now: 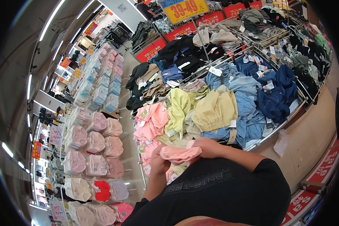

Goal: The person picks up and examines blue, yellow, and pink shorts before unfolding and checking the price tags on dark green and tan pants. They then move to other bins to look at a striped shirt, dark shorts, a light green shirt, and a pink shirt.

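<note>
Both hands hold a pink garment [180,153] stretched between them, close in front of my black T-shirt. My left hand [160,160] is closed around its left end, and my right hand [207,147] grips the right end. The cloth is bunched and folded, so its full shape is hidden. Just beyond the hands lies a heap of clothes: pink garments [151,119], a yellow-green garment [180,106], khaki elastic-waist pants [216,107] and light blue denim [248,94]. White and brown tags hang from several pieces.
A metal-railed bin [269,135] holds the heap, with dark blue jeans [280,92] at its right. A yellow price sign [184,10] stands above. Racks of packaged underwear [96,165] fill the left side, across an aisle. Red sale signs [326,164] line the lower right.
</note>
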A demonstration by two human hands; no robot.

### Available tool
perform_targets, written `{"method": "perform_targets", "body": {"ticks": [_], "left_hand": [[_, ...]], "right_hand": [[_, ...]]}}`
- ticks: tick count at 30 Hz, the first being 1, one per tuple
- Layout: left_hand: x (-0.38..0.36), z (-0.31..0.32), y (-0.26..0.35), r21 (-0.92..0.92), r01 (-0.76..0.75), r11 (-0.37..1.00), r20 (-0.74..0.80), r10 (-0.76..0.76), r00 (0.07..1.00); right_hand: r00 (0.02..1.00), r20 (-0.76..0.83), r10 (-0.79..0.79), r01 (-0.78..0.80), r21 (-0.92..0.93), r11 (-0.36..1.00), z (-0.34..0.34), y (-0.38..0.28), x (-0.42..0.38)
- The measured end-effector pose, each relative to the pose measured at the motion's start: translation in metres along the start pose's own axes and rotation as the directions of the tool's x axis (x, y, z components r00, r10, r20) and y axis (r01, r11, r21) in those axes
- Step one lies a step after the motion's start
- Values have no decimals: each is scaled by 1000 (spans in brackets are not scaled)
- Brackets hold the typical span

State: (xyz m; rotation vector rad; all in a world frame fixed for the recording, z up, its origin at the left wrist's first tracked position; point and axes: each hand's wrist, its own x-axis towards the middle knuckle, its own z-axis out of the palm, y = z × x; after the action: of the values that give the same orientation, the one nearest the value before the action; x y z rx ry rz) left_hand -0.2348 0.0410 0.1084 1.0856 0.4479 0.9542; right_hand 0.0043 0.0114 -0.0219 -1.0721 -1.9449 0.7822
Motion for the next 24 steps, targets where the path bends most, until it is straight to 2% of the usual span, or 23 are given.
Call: {"method": "perform_targets", "body": {"ticks": [3, 4, 7, 8, 9, 10, 11, 13, 16, 17, 19, 20, 22, 23, 24], "left_hand": [[3, 11, 21, -130, -74, 989, -128, 58, 990], [4, -2, 20, -172, -83, 982, -45, 76, 996], [17, 15, 17, -20, -121, 992, -113, 118, 986], [20, 6, 7, -23, -103, 994, -43, 102, 994], [27, 5, -6, 106, 23, 994, -185, -3, 983], [23, -35, -45, 335, 106, 936, -149, -59, 987], [17, -69, -79, 547, 172, 820, -127, -122, 984], [15, 9, -52, 836, 288, 468, -83, -410, 908], [9, -14, -103, 868, 281, 410, -37, -510, 859], [8, -18, -104, 865, 331, 377, -101, -516, 851], [11, -11, -92, 849, 425, 314, -222, -519, 826], [11, -15, -94, 819, 401, 410, -220, -421, 880], [10, -25, -95, 751, 316, 579, -239, -208, 949], [10, -29, -92, 622, 377, 686, -329, -207, 921], [14, -31, -86, 474, 417, 776, -415, -221, 883]], "right_hand": [[992, 61, 113, -117, 58, 991, -5, -9, -1], [983, 59, 175, -179, 66, 982, -4, -10, -3], [952, 67, 299, -305, 131, 943, -17, -28, -5], [941, 72, 330, -337, 159, 928, -21, -34, -5], [942, 38, 333, -334, 170, 927, -20, -33, -5], [942, 4, 335, -330, 180, 927, -18, -30, -6], [941, -31, 337, -326, 190, 926, -17, -29, -6], [936, -100, 338, -295, 303, 906, -21, -32, -4], [929, -192, 317, -223, 396, 891, -16, -25, -6], [926, -220, 305, -195, 414, 889, -13, -23, -6], [915, -308, 260, -166, 301, 939, -19, -32, -3], [909, -346, 234, -155, 241, 958, -22, -36, -2], [910, -243, 336, -236, 364, 901, -25, -39, 0], [905, -190, 381, -275, 422, 864, -27, -41, 1], [913, -198, 356, -280, 329, 902, -30, -44, -1]]}}
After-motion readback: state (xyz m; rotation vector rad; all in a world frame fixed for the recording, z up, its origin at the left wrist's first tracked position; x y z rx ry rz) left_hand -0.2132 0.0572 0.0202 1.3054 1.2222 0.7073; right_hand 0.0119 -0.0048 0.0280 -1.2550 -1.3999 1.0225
